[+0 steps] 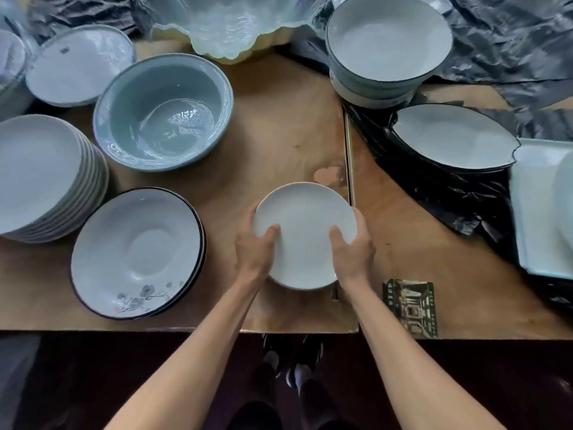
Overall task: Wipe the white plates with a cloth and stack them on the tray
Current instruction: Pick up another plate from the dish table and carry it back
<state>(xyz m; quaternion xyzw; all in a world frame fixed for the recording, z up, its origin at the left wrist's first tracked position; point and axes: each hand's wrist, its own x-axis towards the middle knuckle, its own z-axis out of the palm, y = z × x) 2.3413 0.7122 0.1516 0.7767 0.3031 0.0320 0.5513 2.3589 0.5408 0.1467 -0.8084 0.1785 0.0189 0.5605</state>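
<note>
A small white plate (305, 235) is held by both hands over the wooden table (279, 119), just inside its near edge. The left hand (255, 251) is clamped on the plate's left rim and the right hand (352, 251) on its right rim, each with the thumb laid on the upper face and the fingers curled under the edge. No cloth can be seen in either hand or elsewhere.

The plate is judged to be glazed ceramic: stiff, fairly light, smooth enough to slip and likely to chip or break if dropped. The rim is the sensible place to hold it, as it is held now; for wiping, one hand would be best kept on the rim while the face is rubbed.

Just left of the grip a stack of dark-rimmed plates (136, 252) painted with a grey blossom sprig is set, and beyond it a taller stack of plain white plates (40, 175). Ahead and to the left of the grip a pale blue bowl (162, 110) is placed. Well to the right of the grip, a pale tray (533, 212) is seen at the frame's edge on black plastic sheeting (465, 206).

Near the right wrist a dark printed card (410, 308) is lying; its writing is too small to be read. A small mark on a far-left plate (79, 65) cannot be made out either.
</note>
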